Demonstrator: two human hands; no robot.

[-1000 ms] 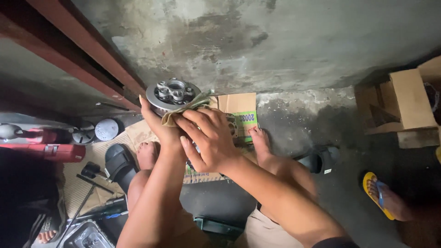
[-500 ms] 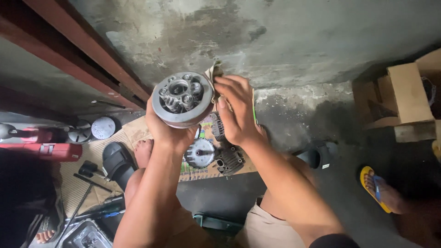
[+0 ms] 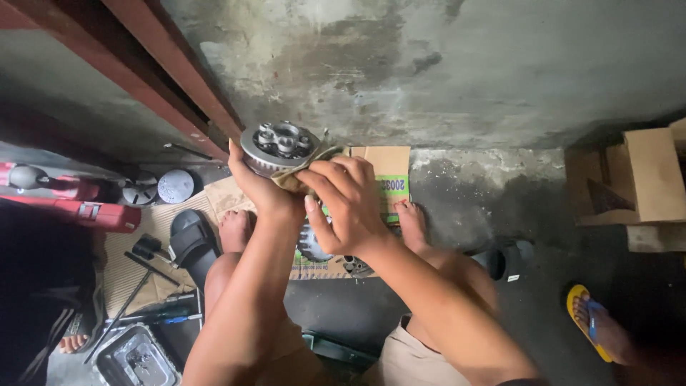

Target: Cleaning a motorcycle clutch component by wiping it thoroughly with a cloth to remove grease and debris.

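My left hand (image 3: 261, 187) grips a round grey metal clutch hub (image 3: 279, 146) with bosses on its face, held up in front of me. My right hand (image 3: 346, 204) presses a dirty tan rag (image 3: 304, 171) against the hub's right side. Below my hands, a dark toothed metal part (image 3: 311, 246) lies on flattened cardboard (image 3: 386, 171) on the floor, between my bare feet (image 3: 234, 227).
A black sandal (image 3: 189, 239), long hand tools (image 3: 136, 286) and a metal tray (image 3: 136, 361) lie at the left. Round metal covers (image 3: 174, 186) sit by a red machine part (image 3: 86, 211). Cardboard boxes (image 3: 643, 179) stand at the right; another person's foot in a yellow sandal (image 3: 593, 329) is nearby.
The hub has tilted from facing me to a flatter angle and come down slightly. My right hand has moved with the rag from its upper right side to lower on its side.
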